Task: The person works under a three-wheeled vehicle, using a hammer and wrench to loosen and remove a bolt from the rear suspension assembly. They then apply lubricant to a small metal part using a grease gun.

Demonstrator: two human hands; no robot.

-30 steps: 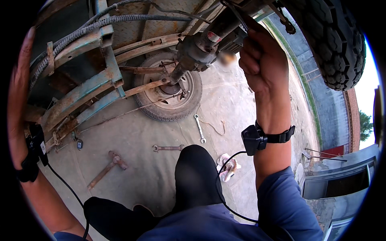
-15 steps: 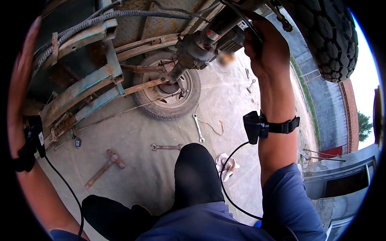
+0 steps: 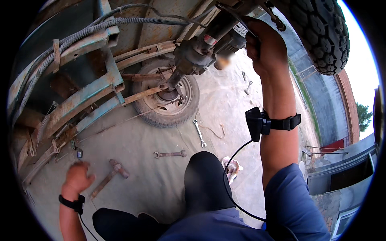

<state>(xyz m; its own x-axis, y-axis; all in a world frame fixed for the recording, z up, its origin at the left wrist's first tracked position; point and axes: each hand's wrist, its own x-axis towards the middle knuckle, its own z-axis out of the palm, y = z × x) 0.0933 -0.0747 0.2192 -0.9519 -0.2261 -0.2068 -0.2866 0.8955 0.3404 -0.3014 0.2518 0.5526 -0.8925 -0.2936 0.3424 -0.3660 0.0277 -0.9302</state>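
High at the right, my right hand (image 3: pixel 267 46) is closed round a slim dark metal bar (image 3: pixel 235 15), whose far end reaches the axle housing (image 3: pixel 195 54); the kind of tool cannot be made out. The treaded tyre (image 3: pixel 323 38) is just right of that hand. Low at the left, my left hand (image 3: pixel 78 176) hovers over the floor, thumb apart from the partly bent fingers, nothing visible in it. Nearest to it lies a hammer (image 3: pixel 108 178) with a wooden handle. Two wrenches, one rusty (image 3: pixel 169 154) and one bright (image 3: pixel 199 133), rest on the floor.
A rusty, blue-green vehicle frame (image 3: pixel 84 94) with ribbed hose (image 3: pixel 92 29) fills the upper left. Behind the axle stands another wheel (image 3: pixel 161 118). A stained cloth (image 3: pixel 233 168) lies by my knee, and a small wrench (image 3: pixel 248 88) lies farther off. Cables trail from both wrist straps.
My left hand has come down from the frame at the far left to beside the hammer. My right hand keeps its grip on the bar, moving slightly. The view has shifted a little.
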